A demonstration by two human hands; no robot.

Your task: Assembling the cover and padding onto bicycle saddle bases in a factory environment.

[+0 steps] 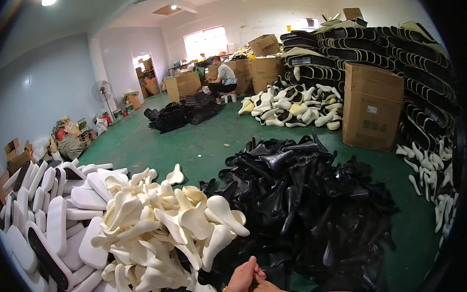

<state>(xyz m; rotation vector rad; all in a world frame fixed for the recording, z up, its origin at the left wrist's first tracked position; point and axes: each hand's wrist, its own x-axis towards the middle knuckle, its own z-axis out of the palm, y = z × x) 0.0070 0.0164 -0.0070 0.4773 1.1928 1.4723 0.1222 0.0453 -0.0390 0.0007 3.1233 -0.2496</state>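
At the lower edge my left hand [242,278] and my right hand [268,291] are pressed together, fingers closed against each other. Whether anything small lies between them is hidden. Just left of them rises a heap of cream foam bicycle saddle pads [161,220]. Beyond my hands and to the right spreads a large pile of glossy black saddle covers [288,194]. A thin bracelet circles my left wrist, and a black band is around the right one.
White oblong pads [61,227] are heaped at far left. Farther off are a tall cardboard box [372,107], more cream saddle pads [296,104], stacked black pieces with pale edges [360,47] and a standing fan [102,92]. A seated person [224,77] is beside black covers [180,113].
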